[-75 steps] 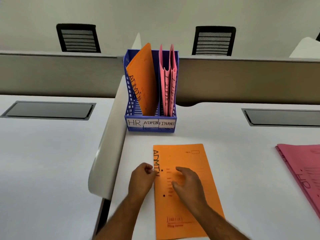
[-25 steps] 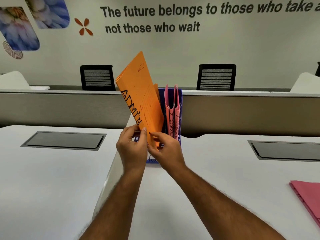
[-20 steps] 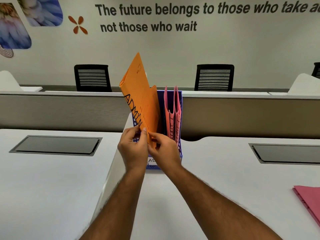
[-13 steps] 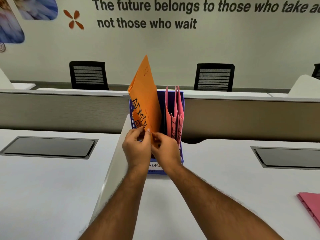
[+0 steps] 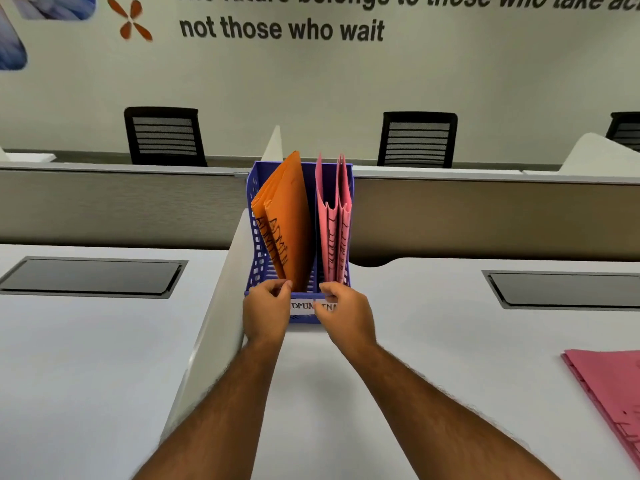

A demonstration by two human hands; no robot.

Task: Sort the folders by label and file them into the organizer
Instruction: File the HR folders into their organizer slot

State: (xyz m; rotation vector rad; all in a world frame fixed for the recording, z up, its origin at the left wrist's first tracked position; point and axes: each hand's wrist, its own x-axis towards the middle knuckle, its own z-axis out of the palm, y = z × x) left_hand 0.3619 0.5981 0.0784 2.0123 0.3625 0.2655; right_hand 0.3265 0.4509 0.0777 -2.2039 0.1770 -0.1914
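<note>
At the centre of the frame I have both hands at the front lip of the blue file organizer [image 5: 254, 216]: my left hand [image 5: 265, 311] and right hand [image 5: 343, 313] are loosely curled, fingertips pinched near the rim, though I cannot tell whether either grips anything. Two orange ADMIN folders [image 5: 289, 216] lean left in the organizer, with pink folders [image 5: 334, 216] upright in the slot to their right. More pink folders [image 5: 613, 393] lie flat on the white counter [image 5: 433, 341] at lower right.

Wall lettering [image 5: 281, 29] at twelve o'clock reads "not those who wait". Two orange folders [image 5: 289, 223] say "ADMIN". The organizer [image 5: 301, 315] front label shows "DMIN".
</note>
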